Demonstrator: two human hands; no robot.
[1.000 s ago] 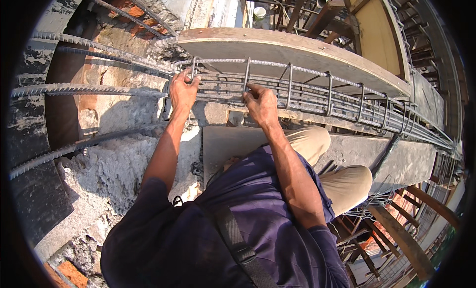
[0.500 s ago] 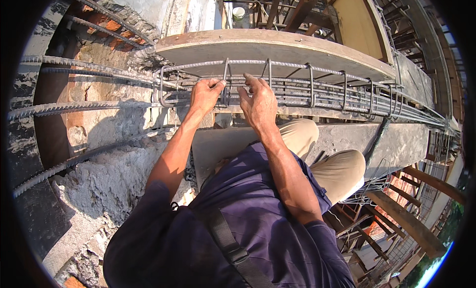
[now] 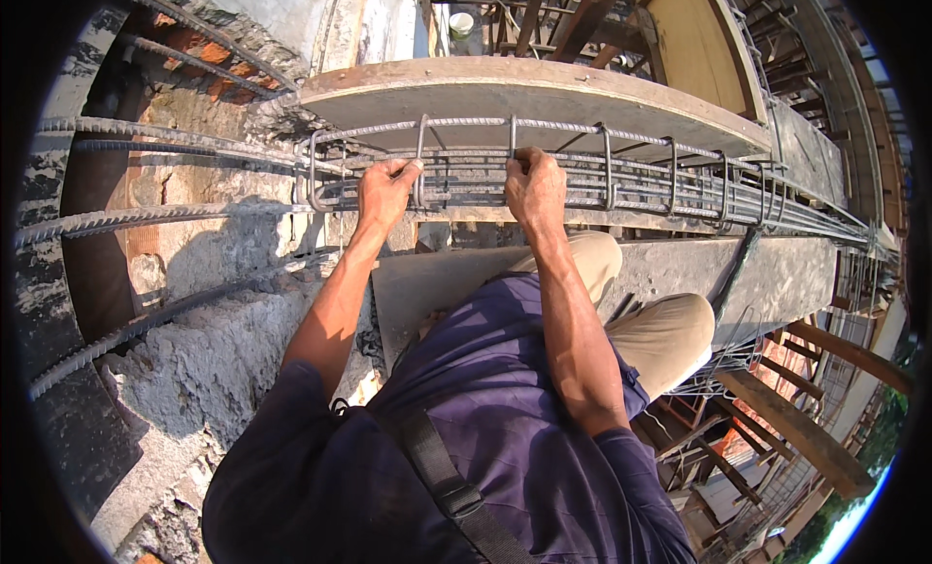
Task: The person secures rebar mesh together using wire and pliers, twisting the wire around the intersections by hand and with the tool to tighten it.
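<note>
A long rebar cage [image 3: 641, 181] of ribbed steel bars with square stirrups runs left to right in front of me. My left hand [image 3: 383, 195] pinches a stirrup [image 3: 420, 166] near the cage's left end, thumb and forefinger closed on it. Farther right, my right hand [image 3: 537, 190] is closed around the side of another stirrup [image 3: 513, 135]; its fingertips are partly hidden. Both stirrups stand roughly upright around the long bars. To the right, several more stirrups [image 3: 609, 166] are spaced along the cage.
Behind the cage stands a wooden formwork board [image 3: 544, 88]. A grey plank [image 3: 757, 278] lies under my bent legs. Thick ribbed bars [image 3: 175, 215] jut in from the left over broken concrete [image 3: 214, 341]. Timber beams [image 3: 796, 433] cross at the lower right. A white bucket [image 3: 461, 25] sits far back.
The stirrup by my left hand has slid left along the bars. My right hand has moved right and closed on the other stirrup, which also sits slightly farther left.
</note>
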